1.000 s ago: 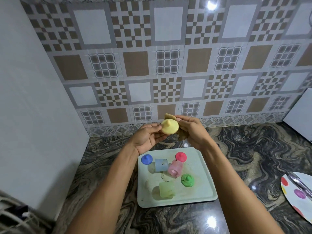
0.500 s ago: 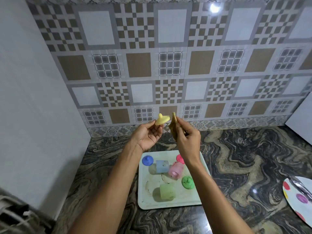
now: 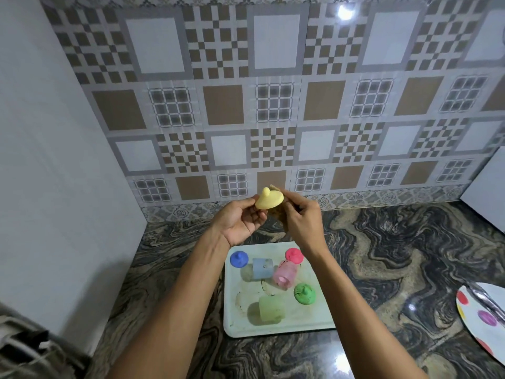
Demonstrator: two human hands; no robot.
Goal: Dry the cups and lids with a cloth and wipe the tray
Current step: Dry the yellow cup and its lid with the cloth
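Observation:
My left hand (image 3: 241, 218) holds a yellow lid (image 3: 269, 199) by its edge, knob up, above the counter. My right hand (image 3: 302, 218) grips a tan cloth (image 3: 277, 214) pressed against the lid's right side and underside. Below them a pale tray (image 3: 276, 330) lies on the counter. On it are a blue lid (image 3: 239, 259), a red lid (image 3: 293, 255), a green lid (image 3: 304, 293), and a blue cup (image 3: 262, 267), a pink cup (image 3: 284, 274) and a green cup (image 3: 272, 309) lying on their sides.
The dark marbled counter (image 3: 396, 255) runs to a patterned tiled wall (image 3: 273, 105) behind. A white panel (image 3: 54, 160) closes the left side. A white plate with coloured dots (image 3: 481, 318) and a metal utensil lies at the right edge. A grey object (image 3: 24, 348) sits bottom left.
The hands parted half a second ago, lid and cloth apart; now they have come together again and the cloth touches the lid, which is tilted with its knob up.

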